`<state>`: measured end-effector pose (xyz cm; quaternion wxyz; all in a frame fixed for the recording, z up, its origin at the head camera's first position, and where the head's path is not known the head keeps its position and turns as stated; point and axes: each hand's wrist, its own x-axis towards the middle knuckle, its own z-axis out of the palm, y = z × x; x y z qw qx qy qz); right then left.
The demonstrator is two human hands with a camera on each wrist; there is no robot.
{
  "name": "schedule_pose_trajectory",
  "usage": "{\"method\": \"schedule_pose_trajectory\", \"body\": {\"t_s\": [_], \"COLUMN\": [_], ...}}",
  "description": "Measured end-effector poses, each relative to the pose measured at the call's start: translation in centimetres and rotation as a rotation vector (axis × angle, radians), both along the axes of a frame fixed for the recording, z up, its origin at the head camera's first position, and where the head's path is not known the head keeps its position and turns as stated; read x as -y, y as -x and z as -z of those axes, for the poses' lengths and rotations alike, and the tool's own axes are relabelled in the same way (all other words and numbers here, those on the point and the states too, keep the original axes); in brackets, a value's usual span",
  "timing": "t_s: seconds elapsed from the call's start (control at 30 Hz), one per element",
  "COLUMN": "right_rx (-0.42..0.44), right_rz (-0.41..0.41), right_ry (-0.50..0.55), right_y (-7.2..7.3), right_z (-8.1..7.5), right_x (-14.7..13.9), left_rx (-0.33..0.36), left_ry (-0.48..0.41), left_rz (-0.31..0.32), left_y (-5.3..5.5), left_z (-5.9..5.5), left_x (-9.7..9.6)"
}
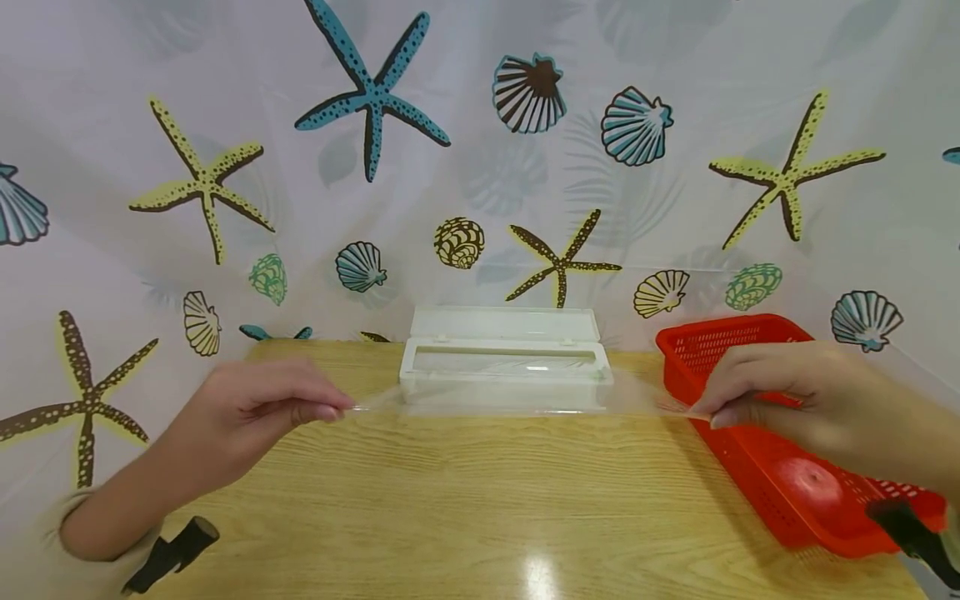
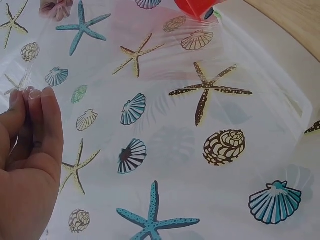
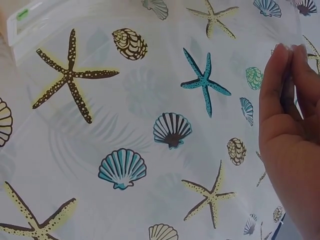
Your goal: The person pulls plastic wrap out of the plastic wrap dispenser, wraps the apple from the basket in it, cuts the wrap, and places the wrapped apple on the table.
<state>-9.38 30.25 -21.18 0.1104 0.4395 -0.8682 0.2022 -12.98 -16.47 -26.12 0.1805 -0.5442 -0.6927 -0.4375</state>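
Wood-grain tabletop (image 1: 480, 517) is lying under my view; I'm watching the thin clear plastic film (image 1: 510, 404) stretching from the white plastic dispenser box (image 1: 504, 360), each corner pinched in my left hand (image 1: 251, 412) and right hand (image 1: 795, 396); uneven pulling risks it tearing crooked or clinging to itself

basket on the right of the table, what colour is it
The basket is bright red with perforated mesh-like walls, seen best in the head view.
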Motion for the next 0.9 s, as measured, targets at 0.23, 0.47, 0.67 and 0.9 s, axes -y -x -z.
{"method": "schedule_pose_trajectory", "body": {"t_s": [0.23, 0.47, 0.67, 0.9], "right_rx": [0.147, 0.322, 0.495, 0.714], "right_rz": [-0.126, -0.172, -0.216, -0.284], "right_ry": [0.04, -0.001, -0.01, 0.008], "right_y": [-0.7, -1.3, -1.6, -1.8], "right_z": [1.7, 3.3, 4.8, 7.1], "right_x": [-0.1, -0.2, -0.3, 0.1], "left_rx": [0.089, 0.16, 0.241, 0.271], "left_ry": [0.026, 0.099, 0.197, 0.26], "left_rz": [0.109, 0.209, 0.255, 0.31], "left_y": [-0.8, -1.6, -2.2, -2.4], "left_z": [1.5, 2.9, 3.9, 5.4], "left_x": [0.1, -0.1, 0.0, -0.3]}}
